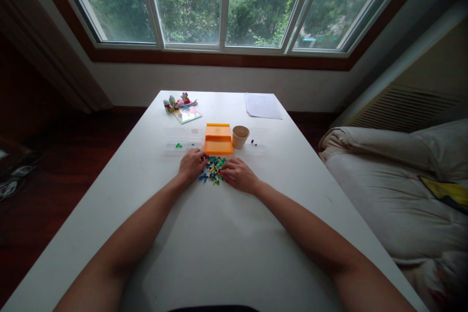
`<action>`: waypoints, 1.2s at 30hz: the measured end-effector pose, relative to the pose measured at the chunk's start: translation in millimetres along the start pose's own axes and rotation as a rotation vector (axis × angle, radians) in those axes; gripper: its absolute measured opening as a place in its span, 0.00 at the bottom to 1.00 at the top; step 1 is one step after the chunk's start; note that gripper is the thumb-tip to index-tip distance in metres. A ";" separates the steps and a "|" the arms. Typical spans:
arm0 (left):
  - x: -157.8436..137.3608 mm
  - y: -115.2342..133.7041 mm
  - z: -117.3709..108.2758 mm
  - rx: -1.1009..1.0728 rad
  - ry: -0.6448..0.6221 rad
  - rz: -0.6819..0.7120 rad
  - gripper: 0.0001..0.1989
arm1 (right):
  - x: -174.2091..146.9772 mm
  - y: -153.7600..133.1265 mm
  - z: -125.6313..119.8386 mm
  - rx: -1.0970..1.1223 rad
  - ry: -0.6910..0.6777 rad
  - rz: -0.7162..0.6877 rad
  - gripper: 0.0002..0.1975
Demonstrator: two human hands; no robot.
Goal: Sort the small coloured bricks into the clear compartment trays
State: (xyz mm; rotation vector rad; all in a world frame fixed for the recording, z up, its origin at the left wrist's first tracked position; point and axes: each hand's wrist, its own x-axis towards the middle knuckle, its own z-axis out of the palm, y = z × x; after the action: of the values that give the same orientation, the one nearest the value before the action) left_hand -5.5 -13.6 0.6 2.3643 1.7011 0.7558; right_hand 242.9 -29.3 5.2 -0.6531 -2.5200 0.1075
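Observation:
A loose pile of small building bricks (214, 169) in green, blue, yellow and dark red lies on the white table (215, 234). At the pile's upper left edge is my left hand (192, 163), its fingers curled and their tips together by a small dark piece; what they pinch is too small to make out. My right hand (239, 174) rests at the pile's right side, fingers stretched leftward and slightly apart, tips touching the bricks. Just beyond the pile lies an open orange box (218, 145) with a raised divider.
A brown paper cup (240, 137) stands right of the box. Clear trays (175, 135) flank them, holding a few green and dark pieces. Farther back are colourful assembled figures (179, 102), a patterned card (188, 114) and paper sheets (263, 106). A sofa (373, 190) is at right.

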 end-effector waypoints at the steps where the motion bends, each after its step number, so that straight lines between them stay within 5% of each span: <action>1: -0.1 0.1 -0.2 0.001 -0.004 0.000 0.07 | -0.2 0.1 -0.8 -0.004 -0.007 -0.005 0.09; 15: -1.1 2.3 -6.0 -0.020 -0.014 -0.018 0.03 | -3.1 7.0 -3.9 0.096 0.038 0.025 0.07; 27: -0.8 1.8 -6.4 -0.024 0.008 -0.046 0.04 | -19.9 54.1 -24.4 0.065 0.537 0.538 0.11; 36: -0.3 -1.1 -5.3 -0.046 0.078 -0.045 0.07 | -31.0 84.6 -24.4 -0.027 0.624 0.699 0.13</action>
State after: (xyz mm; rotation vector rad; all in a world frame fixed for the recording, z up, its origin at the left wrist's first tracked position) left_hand -9.0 -14.4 4.7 2.2862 1.7411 0.8814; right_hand 314.8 29.2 -5.7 -1.3180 -1.6239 0.0961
